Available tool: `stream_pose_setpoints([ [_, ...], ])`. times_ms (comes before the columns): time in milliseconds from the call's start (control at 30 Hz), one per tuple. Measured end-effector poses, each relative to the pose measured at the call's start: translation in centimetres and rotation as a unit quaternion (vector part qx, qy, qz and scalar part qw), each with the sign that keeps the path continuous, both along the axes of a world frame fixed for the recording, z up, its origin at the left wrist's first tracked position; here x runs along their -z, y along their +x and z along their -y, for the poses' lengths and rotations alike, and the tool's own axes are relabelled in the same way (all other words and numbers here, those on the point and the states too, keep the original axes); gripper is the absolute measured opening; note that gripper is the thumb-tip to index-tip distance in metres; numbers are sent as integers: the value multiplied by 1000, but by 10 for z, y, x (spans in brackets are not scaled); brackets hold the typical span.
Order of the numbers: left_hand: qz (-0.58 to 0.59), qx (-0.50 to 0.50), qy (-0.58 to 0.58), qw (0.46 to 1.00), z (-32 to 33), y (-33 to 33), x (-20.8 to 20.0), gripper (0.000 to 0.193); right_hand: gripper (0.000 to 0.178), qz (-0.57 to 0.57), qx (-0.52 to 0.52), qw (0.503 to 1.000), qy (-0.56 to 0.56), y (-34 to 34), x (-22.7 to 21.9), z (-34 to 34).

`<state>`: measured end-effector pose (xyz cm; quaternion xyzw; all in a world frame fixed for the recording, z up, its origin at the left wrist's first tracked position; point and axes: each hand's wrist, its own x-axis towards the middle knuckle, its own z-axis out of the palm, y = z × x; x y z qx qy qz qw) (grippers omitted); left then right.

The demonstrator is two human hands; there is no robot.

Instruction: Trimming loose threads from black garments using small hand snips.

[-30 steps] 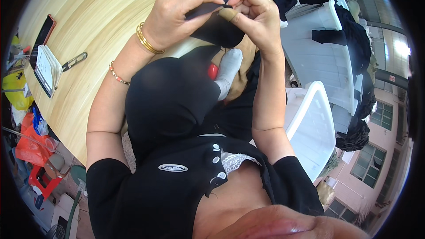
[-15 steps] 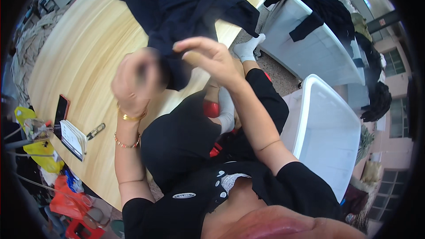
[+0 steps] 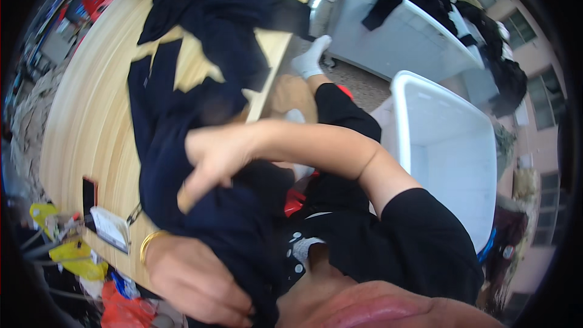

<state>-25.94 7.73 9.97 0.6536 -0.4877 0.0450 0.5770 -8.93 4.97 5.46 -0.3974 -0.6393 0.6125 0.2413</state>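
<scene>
A dark navy garment (image 3: pixel 167 176) is spread from the table onto my lap, its sleeve-like strips reaching away across the wood. My left hand (image 3: pixel 194 282), with a gold bangle on the wrist, is closed on the garment's near part, close to my body. Over the garment's middle is my right hand (image 3: pixel 212 158), blurred, its thumb pointing toward me. Its other fingers are smeared or hidden, so their grip is unclear. A second dark garment (image 3: pixel 206 9) lies farther up the table, rumpled.
The wooden table (image 3: pixel 79 121) holds a phone (image 3: pixel 90 191), a small notebook (image 3: pixel 110 229) and thread snips (image 3: pixel 135 212) at its left. On the right stand a white bin (image 3: pixel 446 127) and a larger grey-white bin (image 3: pixel 388 39) heaped with dark clothes. Bags (image 3: pixel 124 307) hang at lower left.
Both hands have come nearer to me, the left one down onto the garment. A dark garment now covers my lap and the near table. The view has shifted a little.
</scene>
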Motion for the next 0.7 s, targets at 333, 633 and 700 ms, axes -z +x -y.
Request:
stream_pose_setpoints([
  [333, 4, -430, -377, 820, 12, -35, 39, 11, 26, 205, 360, 882, 222, 225, -85, -33],
  [633, -162, -699, -233, 656, -47, 38, 90, 19, 39, -148, 667, 496, 535, 575, -206, 167],
  [700, -245, -736, -124, 618, -65, 31, 128, 21, 35, -66, 750, 499, 429, 504, -93, 102],
])
